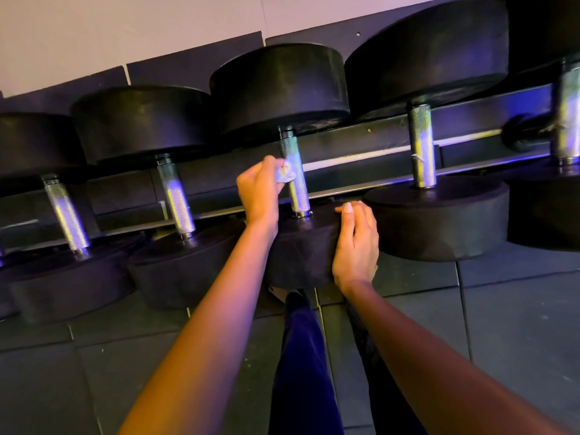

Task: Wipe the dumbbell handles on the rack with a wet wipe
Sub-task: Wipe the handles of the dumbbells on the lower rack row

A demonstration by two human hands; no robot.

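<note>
Dumbbells [282,89], five on the rack [361,142], all knurled chrome grips. One wet wipe [285,173], small, crumpled and whitish, sat just 12 o'clock of centre. My left hand [259,189] pinched it against the third handle [296,189]. My right hand [356,243], at 4 o'clock, rested fingers-flat on that one's near head [298,255].

On the rack [361,142], before the wall [125,26], above the floor [502,324]: dumbbells [439,221] side by side. Left of the middle handle [296,183], the left hand [259,189], pinching a wipe [285,174] against it. Right of it, on the near weight [301,255], the right hand [356,240].
</note>
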